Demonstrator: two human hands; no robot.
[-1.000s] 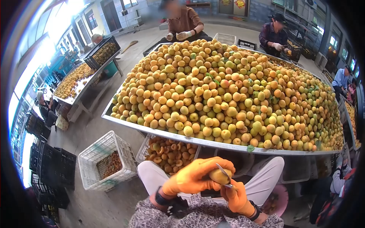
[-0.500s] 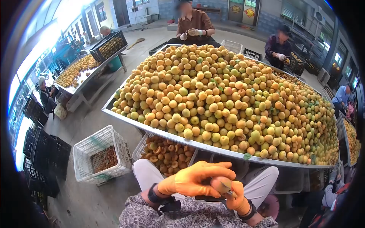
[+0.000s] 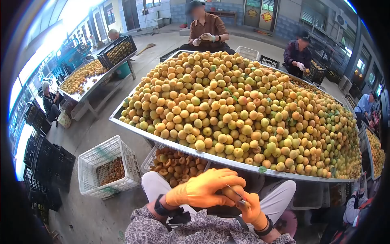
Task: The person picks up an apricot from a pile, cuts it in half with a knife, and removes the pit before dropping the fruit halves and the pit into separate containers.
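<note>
**Gloved hands work a knife into an apricot below a heaped desk**

The left hand (image 3: 203, 189), in an orange glove, is clamped around a single apricot (image 3: 232, 192), fingers curled over its top. The fruit sits just below the near edge of the desk (image 3: 162, 139), above the person's lap. The right hand (image 3: 252, 210), also in an orange glove, is closed on the handle of a small knife (image 3: 235, 194), whose thin blade lies against the apricot's surface. The two hands touch each other around the fruit.

The desk is a metal-rimmed tray carrying a high pile of apricots (image 3: 239, 110), yellow to orange with some greenish ones and a few leaves among them. Under the desk's near edge, just left of the hands, a white crate (image 3: 151, 159) holds halved apricots (image 3: 178, 164). Further left of the desk, on the concrete floor, stands another white basket (image 3: 106, 167) with a dark layer of what look like pits at its bottom. Beyond it, well left of the desk, black crates (image 3: 44, 166) are stacked.

At the far side of the desk a person in a brown shirt (image 3: 208, 28) sits with gloved hands raised; a second worker in dark clothes (image 3: 298, 55) sits at the desk's far right corner. Left of the desk, a second table (image 3: 81, 79) carries more fruit and a black crate (image 3: 117, 49).
</note>
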